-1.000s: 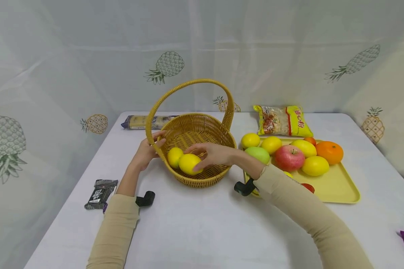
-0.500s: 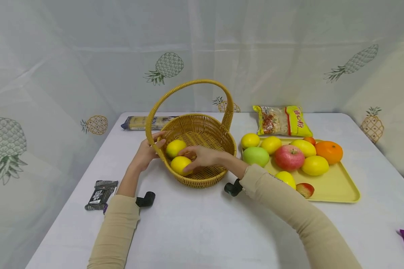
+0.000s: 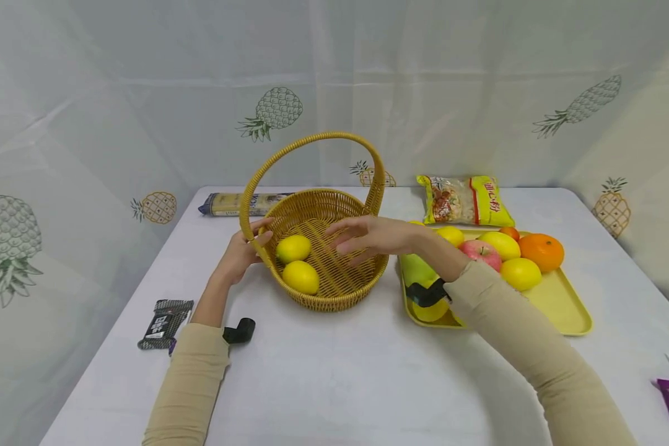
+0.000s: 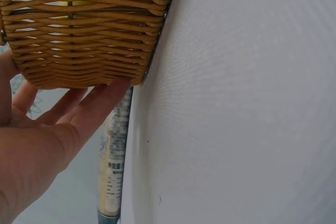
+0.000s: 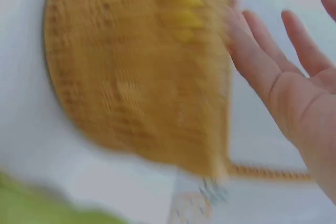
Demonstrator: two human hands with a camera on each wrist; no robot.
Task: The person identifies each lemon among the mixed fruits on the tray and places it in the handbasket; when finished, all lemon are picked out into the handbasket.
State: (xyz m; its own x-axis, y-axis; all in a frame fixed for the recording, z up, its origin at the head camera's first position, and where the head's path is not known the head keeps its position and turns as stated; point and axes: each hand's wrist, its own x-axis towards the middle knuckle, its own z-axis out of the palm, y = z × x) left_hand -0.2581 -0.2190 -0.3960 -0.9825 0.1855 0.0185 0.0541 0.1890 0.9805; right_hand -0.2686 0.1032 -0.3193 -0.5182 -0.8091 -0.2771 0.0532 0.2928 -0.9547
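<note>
"How far along does it look?"

"Early on, I'd judge. Two fruits are in the wicker basket (image 3: 334, 303): a far lemon (image 3: 293, 248) and a near lemon (image 3: 301, 277), just beside each other against the left side."

"And the hands?"

"The left hand (image 3: 240, 255) grips the basket by its left edge, at the foot of the handle (image 3: 326, 136), fingers against the outer wall. The right hand (image 3: 370, 236) is over the basket's right half, fingers loosely spread, nothing in them, apart from both lemons."

"So what's left?"

"Most of the fruit, I'd say. On the yellow tray (image 3: 563, 310), right of the basket on the bench (image 3: 312, 384), I can see an orange (image 3: 542, 252), a red apple (image 3: 481, 249), more lemons (image 3: 521, 274) and a small orange-red fruit (image 3: 509, 233)."

"Is that everything?"

"Can't tell; the right forearm hides part of the tray."
</note>
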